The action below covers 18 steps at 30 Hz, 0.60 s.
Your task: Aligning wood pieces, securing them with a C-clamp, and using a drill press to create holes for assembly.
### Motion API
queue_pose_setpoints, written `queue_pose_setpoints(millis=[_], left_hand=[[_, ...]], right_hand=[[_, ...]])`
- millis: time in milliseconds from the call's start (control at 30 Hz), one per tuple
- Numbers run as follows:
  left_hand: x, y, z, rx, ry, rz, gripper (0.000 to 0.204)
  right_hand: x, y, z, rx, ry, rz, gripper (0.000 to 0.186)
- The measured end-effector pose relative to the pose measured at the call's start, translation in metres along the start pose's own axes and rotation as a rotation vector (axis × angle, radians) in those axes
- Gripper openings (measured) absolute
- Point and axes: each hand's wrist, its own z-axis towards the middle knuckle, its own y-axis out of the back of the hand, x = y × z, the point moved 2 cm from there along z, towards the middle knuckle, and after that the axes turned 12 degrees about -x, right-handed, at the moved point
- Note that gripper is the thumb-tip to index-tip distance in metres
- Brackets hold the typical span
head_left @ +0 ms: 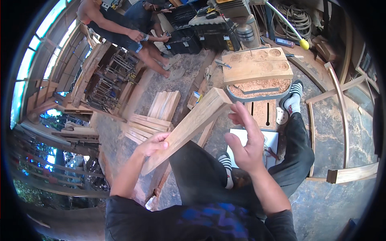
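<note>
A long, thick piece of light wood (195,122) is held tilted in front of me, its far end up and to the right. Wrapped around its lower left part is my left hand (154,145), thumb on the upper face. My right hand (247,140) is raised beside the far end, fingers and thumb apart, holding nothing; I cannot tell whether a fingertip touches the wood. Beyond it, a wooden board (257,70) with shallow round recesses lies above a grey tub (251,97) of wood shavings. A white sheet (238,138) lies below my right hand.
Stacked wood strips (161,106) lie left of the held piece. A rack of metal clamps (116,72) stands farther left. Two people (120,30) are by black toolboxes (183,44) at the back. A wooden frame (341,116) lies right of my leg; a yellow-tipped lever (304,43) juts out at upper right.
</note>
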Motion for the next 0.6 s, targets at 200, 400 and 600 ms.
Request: queue_pose_setpoints(millis=[200, 400, 600], left_hand=[[0.005, 0.001, 0.004, -0.042, 0.02, -0.022, 0.072], [-0.002, -0.009, 0.004, 0.012, 0.015, 0.019, 0.071], [-0.009, -0.021, 0.007, 0.001, 0.004, 0.075, 0.067]], right_hand=[[-0.007, -0.005, 0.02, -0.025, -0.048, 0.012, 0.051], [-0.012, -0.001, 0.031, 0.071, -0.013, -0.008, 0.042], [-0.023, 0.006, 0.034, -0.005, -0.102, 0.0, 0.033]])
